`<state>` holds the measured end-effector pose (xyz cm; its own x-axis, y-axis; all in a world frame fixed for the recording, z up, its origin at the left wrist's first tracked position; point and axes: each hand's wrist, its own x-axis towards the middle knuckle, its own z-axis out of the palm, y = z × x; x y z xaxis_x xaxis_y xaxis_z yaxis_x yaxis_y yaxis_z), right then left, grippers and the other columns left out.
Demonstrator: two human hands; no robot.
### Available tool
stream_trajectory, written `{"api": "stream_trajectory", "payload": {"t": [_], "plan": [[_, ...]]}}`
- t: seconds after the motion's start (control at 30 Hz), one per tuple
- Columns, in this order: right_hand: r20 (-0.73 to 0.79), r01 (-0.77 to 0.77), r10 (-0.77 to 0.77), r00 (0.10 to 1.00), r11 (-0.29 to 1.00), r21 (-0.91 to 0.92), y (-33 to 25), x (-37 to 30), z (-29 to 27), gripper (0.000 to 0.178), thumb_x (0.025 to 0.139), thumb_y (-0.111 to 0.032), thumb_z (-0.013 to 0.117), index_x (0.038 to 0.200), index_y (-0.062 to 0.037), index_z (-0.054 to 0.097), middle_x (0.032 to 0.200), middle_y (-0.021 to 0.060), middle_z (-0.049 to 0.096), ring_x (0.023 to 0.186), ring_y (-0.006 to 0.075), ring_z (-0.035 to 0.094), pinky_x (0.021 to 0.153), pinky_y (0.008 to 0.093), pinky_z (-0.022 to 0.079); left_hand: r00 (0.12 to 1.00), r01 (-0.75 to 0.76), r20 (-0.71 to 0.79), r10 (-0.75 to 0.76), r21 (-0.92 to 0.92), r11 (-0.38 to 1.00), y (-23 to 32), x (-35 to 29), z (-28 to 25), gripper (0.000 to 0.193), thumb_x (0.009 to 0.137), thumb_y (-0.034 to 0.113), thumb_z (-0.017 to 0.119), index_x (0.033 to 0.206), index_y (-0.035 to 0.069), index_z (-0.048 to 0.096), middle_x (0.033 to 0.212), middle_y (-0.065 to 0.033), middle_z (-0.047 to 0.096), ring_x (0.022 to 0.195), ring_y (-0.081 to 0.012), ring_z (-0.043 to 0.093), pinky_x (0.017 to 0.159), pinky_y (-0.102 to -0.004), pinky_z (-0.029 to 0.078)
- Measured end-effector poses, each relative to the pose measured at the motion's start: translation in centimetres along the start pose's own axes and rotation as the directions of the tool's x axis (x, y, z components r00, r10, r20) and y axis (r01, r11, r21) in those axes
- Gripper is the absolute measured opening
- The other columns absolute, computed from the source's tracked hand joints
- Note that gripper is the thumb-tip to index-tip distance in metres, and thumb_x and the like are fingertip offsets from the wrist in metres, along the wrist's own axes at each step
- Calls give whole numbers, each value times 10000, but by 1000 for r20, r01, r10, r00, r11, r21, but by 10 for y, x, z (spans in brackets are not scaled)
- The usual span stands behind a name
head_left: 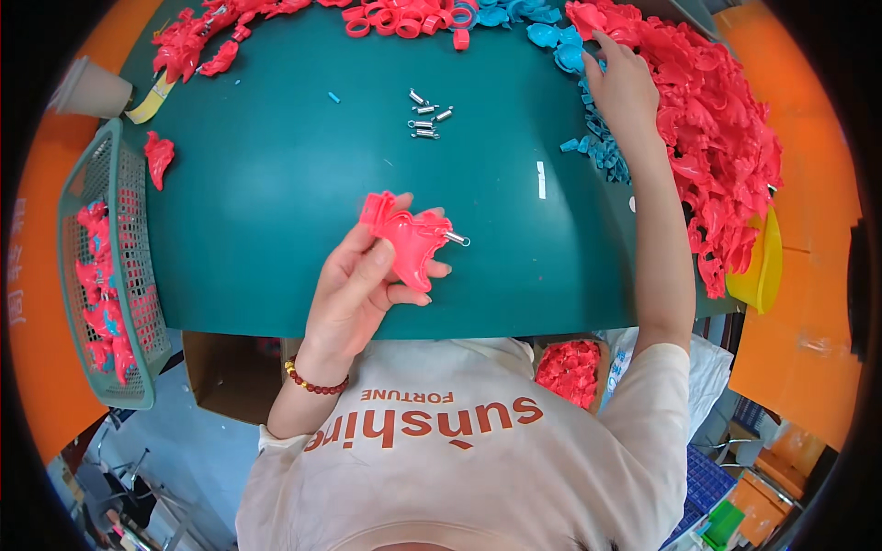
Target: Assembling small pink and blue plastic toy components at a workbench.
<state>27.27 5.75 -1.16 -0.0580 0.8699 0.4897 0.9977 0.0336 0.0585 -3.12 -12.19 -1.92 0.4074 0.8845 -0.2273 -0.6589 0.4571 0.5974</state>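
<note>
My left hand [349,280] is closed around a glossy red plastic shell piece [415,248], held above the near middle of the green table. A small metal spring [457,239] with a hooked end sticks out of the piece's right side. My right hand [627,92] reaches to the far right, its thumb and forefinger apart beside some blue cup-shaped plastic parts [568,59] at the edge of a large heap of red shell pieces [712,119]. Whether its fingertips touch a part is hard to see. Several loose springs [424,123] lie at the table's middle.
Red rings [395,20] and more red pieces [184,46] line the far edge. Small blue parts [602,151] lie under my right forearm. A green basket [142,275] with red-and-blue pieces stands left, near a cup [92,90]. A yellow container [763,266] sits at the right.
</note>
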Motion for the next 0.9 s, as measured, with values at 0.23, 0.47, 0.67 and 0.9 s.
{"api": "stream_trajectory", "payload": {"t": [0.23, 0.47, 0.67, 0.9], "plan": [[-42, 303, -300, 953, 951, 64, 22, 4, 13, 254, 804, -152, 617, 1055, -115, 619, 970, 83, 586, 895, 278, 545, 746, 376, 456, 1000, 8, 1, -8, 118, 993, -2, 1, -1, 550, 888, 90, 527, 1362, 10, 260, 1290, -199, 439, 997, -270, 597, 702, -302, 567], [-243, 322, -283, 928, 936, 140, -20, -22, -41, 172, 811, -130, 621, 973, -75, 642, 816, 83, 628, 785, 216, 563, 710, 321, 450, 997, 73, 9, -74, 80, 994, 1, 3, 2, 569, 866, 46, 551, 1361, 23, 271, 1232, -172, 503, 999, -270, 601, 692, -288, 568], [194, -45, -230, 954, 528, 848, -107, -83, -95, 119, 763, -51, 643, 880, -34, 626, 846, 55, 638, 829, 168, 571, 708, 273, 439, 1000, -26, 15, 25, 116, 993, 0, 4, 11, 536, 863, 36, 548, 1340, 14, 306, 1173, -175, 542, 961, -271, 619, 673, -285, 571], [-95, 286, -325, 941, 611, 738, -120, -99, -96, 211, 638, 45, 691, 804, -57, 610, 826, 37, 639, 814, 223, 569, 684, 308, 417, 1000, -17, 7, 16, 135, 991, 0, -1, 17, 488, 863, 25, 545, 1305, -18, 341, 1118, -159, 567, 945, -267, 625, 666, -284, 570]]}}
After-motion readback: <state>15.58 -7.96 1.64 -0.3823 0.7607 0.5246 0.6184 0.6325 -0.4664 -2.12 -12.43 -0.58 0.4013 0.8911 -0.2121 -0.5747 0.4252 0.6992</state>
